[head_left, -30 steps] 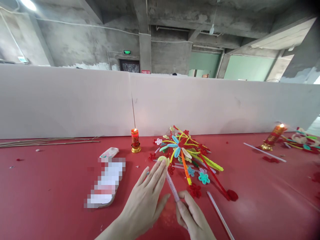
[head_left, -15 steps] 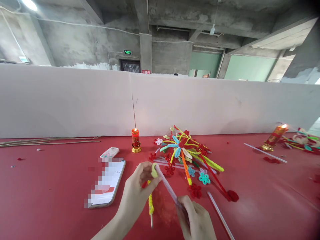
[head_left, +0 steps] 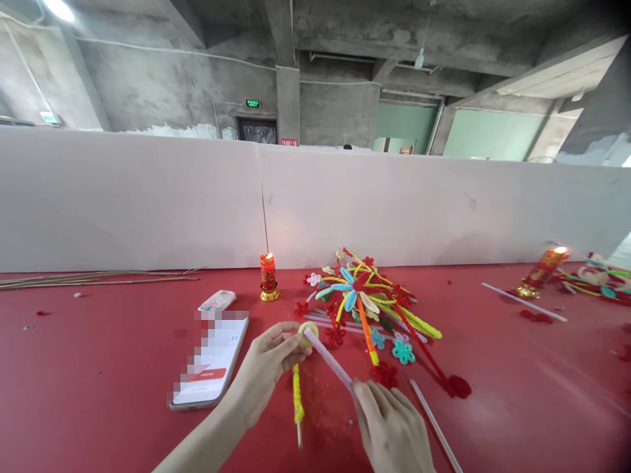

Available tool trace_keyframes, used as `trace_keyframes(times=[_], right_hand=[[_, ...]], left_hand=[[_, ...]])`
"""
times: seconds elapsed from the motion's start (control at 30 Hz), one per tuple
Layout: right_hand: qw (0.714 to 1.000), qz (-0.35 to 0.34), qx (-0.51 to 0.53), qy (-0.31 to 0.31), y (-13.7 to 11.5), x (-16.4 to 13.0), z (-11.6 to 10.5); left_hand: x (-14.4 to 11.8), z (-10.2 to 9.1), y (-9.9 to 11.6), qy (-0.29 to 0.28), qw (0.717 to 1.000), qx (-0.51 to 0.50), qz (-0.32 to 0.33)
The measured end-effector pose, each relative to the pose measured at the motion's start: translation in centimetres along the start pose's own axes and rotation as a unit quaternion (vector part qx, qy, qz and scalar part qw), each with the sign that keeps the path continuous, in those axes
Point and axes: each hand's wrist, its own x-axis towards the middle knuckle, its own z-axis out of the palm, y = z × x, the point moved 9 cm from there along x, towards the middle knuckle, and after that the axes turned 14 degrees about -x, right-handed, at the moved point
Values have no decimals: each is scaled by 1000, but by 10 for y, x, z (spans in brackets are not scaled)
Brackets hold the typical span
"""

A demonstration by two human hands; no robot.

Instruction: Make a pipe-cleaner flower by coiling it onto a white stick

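Between the fingertips of my left hand is a pale yellow fuzzy disc, pinched at its edge. A lilac fuzzy-wrapped stick meets the disc at its upper end. Whether the two are joined, I cannot tell. My right hand closes around the stick's lower end, which is hidden in the fingers. Just below my left fingers lies a yellow fuzzy-wrapped stick with a bare pale end. Farther back sits a pile of pipe-cleaner flowers in red, blue, yellow and orange.
A lit red candle stands behind my left hand, another lit candle leans at the right. A phone lies at left beside a small white case. A pale stick lies by my right hand. A white partition edges the red table.
The disc has turned to face me more. My left fingers have shifted to its left edge, and my right hand has moved slightly right with the lilac stick.
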Motion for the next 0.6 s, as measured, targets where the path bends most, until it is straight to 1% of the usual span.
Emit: trace_keyframes(times=[0.13, 0.27, 0.4, 0.5, 0.6], right_hand=[[999, -14, -26, 12, -3, 2, -3], [999, -13, -40, 16, -3, 0, -3], [999, -12, -49, 19, -2, -2, -1], [998, -11, -57, 15, -2, -3, -1], [998, -17, -60, 17, -3, -2, -2]], left_hand=[[4, -6, -2, 8, 1000, 7, -3], [6, -12, -5, 11, 1000, 18, -14], [7, -13, -12, 2, 998, -31, -56], [8, -11, -16, -7, 995, -63, -75], [9, -13, -18, 10, 993, -83, -80]])
